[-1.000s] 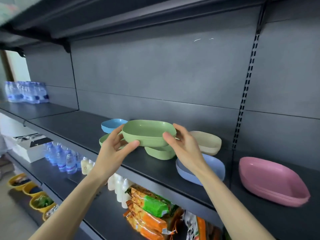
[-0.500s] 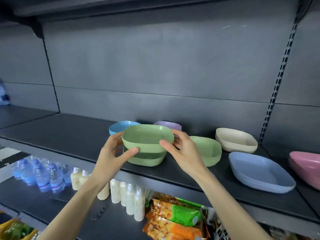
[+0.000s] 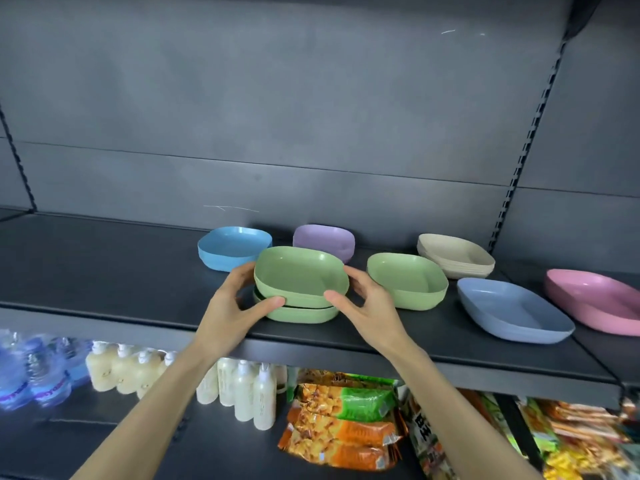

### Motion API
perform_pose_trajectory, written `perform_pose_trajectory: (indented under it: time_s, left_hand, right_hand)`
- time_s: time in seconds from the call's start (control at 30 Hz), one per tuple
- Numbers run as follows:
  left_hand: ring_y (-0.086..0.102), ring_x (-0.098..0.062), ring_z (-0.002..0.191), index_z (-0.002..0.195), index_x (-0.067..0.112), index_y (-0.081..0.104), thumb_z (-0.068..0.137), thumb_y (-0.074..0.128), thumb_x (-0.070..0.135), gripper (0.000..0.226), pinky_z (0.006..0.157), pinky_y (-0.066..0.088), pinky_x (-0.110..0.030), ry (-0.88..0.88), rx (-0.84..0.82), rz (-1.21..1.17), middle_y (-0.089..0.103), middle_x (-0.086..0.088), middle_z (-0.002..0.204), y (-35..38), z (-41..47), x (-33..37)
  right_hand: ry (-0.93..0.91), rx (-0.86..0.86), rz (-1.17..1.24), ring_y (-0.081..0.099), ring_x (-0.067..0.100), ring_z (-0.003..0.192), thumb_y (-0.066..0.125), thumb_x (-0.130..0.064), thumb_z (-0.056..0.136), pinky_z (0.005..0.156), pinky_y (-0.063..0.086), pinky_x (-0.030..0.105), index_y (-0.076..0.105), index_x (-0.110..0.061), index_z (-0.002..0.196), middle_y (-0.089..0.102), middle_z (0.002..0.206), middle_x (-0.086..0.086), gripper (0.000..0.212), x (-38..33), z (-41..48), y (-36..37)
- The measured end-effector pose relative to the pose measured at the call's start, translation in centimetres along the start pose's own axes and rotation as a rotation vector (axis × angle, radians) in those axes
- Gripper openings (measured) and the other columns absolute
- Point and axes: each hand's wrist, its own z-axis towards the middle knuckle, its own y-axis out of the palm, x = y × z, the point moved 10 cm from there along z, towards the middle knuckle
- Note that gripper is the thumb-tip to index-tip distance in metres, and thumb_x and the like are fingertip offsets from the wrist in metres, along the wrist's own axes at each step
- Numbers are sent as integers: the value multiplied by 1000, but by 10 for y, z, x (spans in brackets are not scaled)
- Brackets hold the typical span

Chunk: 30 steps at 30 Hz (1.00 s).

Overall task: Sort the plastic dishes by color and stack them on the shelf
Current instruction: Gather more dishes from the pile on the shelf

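1. Location: the upper green dish (image 3: 301, 275) sits over the lower green dish (image 3: 301, 313) near the front edge of the shelf (image 3: 104, 271), slightly skewed to it; whether it is fully nested or only resting on the rim below cannot be told from this angle.
2. Grip: the left hand (image 3: 228, 306) holds the dish's left side, thumb on the near wall, fingers curled round the far rim; the right hand (image 3: 370, 306) mirrors this on the right side.
3. Handling, as a judgement: the dish looks like thin moulded plastic; expect it to be light, stiff and smooth, not fragile, and apt to slide on its mate; take hold at two opposite rims, as here, and square the corners before release.
4. Sorting state: a third green dish (image 3: 407, 280) stands just beside the right hand, unstacked; it probably belongs on this pile.
5. Other colours: the light blue dish (image 3: 232, 245) and purple dish (image 3: 325, 239) stand behind; the beige stack (image 3: 457, 254), grey-blue dish (image 3: 512, 310) and pink dish (image 3: 595, 296) lie to the right.
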Motion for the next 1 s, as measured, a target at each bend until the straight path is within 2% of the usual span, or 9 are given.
perform_pose_trajectory:
  time_s: [0.17,0.3,0.43,0.57,0.67,0.73,0.8,0.9,1.0]
  left_hand:
    - [51,1,120,133,26,48,69,73,42,70,103,39,-27,-22,-53,28,58,20,126,0,1,-10]
    - [54,4,115,125,31,51,68,73,42,62,102,39,-22,-49,-51,27,60,16,124,-1,0,-13]
    - [54,14,108,123,29,49,69,74,34,59,101,41,-21,-77,-59,17,59,20,119,-1,-1,-12]
    - [56,2,113,131,18,53,70,72,37,67,97,44,-17,-77,-100,65,59,7,127,0,-1,-10]
    - [57,-1,112,129,22,54,75,71,35,57,96,45,-13,-73,-147,117,61,9,124,1,-2,-3]
    - [57,7,109,120,32,57,75,69,39,47,100,45,-22,-62,-179,181,64,22,114,1,-5,6]
    - [52,13,107,117,33,57,78,69,36,41,101,42,-24,-31,-147,242,59,35,109,-3,-5,20]
    - [46,-7,120,133,17,51,83,67,38,57,97,35,-22,70,-92,444,50,14,126,-4,5,56]
    - [44,-18,126,136,16,49,86,65,38,57,92,29,-17,171,-143,598,52,2,135,18,24,97]
  right_hand:
    - [21,-15,-58,52,2,120,71,-58,70,104,40,25,52,-18,133,61,125,-12,77,3,0,2]
    - [59,-29,-86,53,2,119,69,-48,75,105,40,24,50,-16,135,61,123,-11,71,5,-1,3]
    - [73,-23,-106,50,6,125,66,-69,67,108,39,33,48,-15,137,59,131,-7,91,5,-3,4]
    - [85,-47,-112,48,9,128,61,-81,60,110,38,37,45,-16,140,56,136,-5,105,7,-3,7]
    - [105,-73,-156,50,8,125,65,-73,67,108,40,33,46,-16,138,57,133,-7,92,8,-5,6]
    - [131,-111,-207,54,5,117,69,-51,80,100,41,23,51,-18,132,60,123,-13,64,-2,-5,5]
    - [105,-142,-242,54,5,112,67,-35,86,97,42,21,52,-19,131,59,117,-15,50,-15,-2,1]
    - [51,-106,-368,55,15,116,67,-33,86,96,43,25,52,-13,132,59,126,0,52,-38,8,-23]
    - [23,-51,-561,53,20,120,67,-34,86,96,41,27,52,-11,132,56,133,3,54,-59,18,-67]
